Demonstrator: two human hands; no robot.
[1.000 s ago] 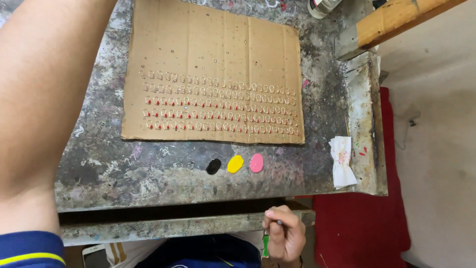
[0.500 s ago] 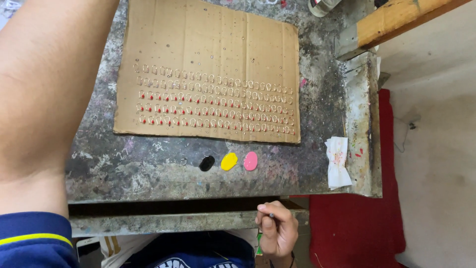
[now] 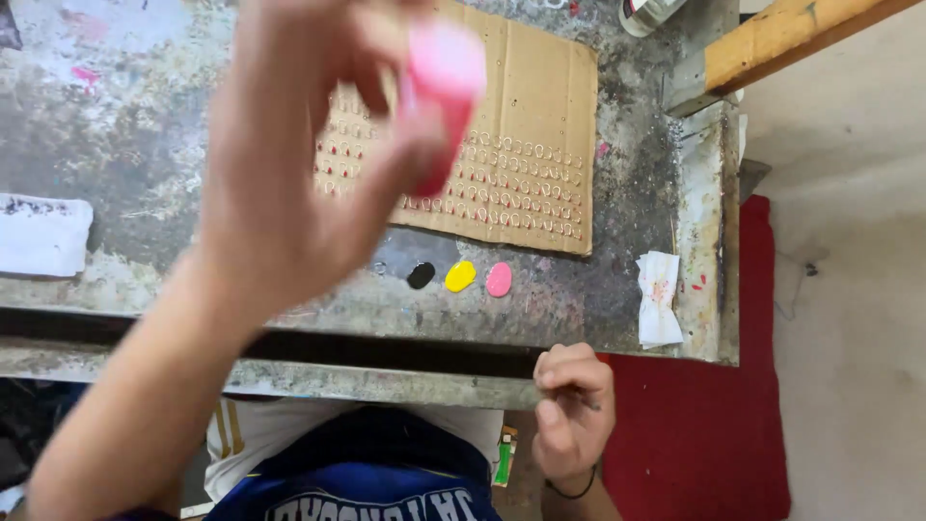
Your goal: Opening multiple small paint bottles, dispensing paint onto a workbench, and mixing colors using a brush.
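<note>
My left hand (image 3: 289,193) is raised close to the camera and blurred, its fingers closed around a small pink container (image 3: 444,87). Beneath it a cardboard sheet (image 3: 540,87) lies on the stained metal table (image 3: 125,125), carrying rows of small pale pieces, some tipped red. Black (image 3: 421,275), yellow (image 3: 460,276) and pink (image 3: 499,280) paint blobs sit on the table in front of the sheet. My right hand (image 3: 571,410) rests at the table's front edge, fingers pinched on a thin tool whose tip barely shows.
A crumpled white tissue (image 3: 659,297) lies near the table's right edge and a white cloth (image 3: 43,234) at the left. A wooden beam (image 3: 791,34) crosses the top right. A red mat (image 3: 694,434) covers the floor at right. A green lighter (image 3: 502,458) lies below.
My left arm has swung in front of the camera, bringing the hand with the pink container up over the cardboard. The view has shifted left. My right hand stays at the table edge.
</note>
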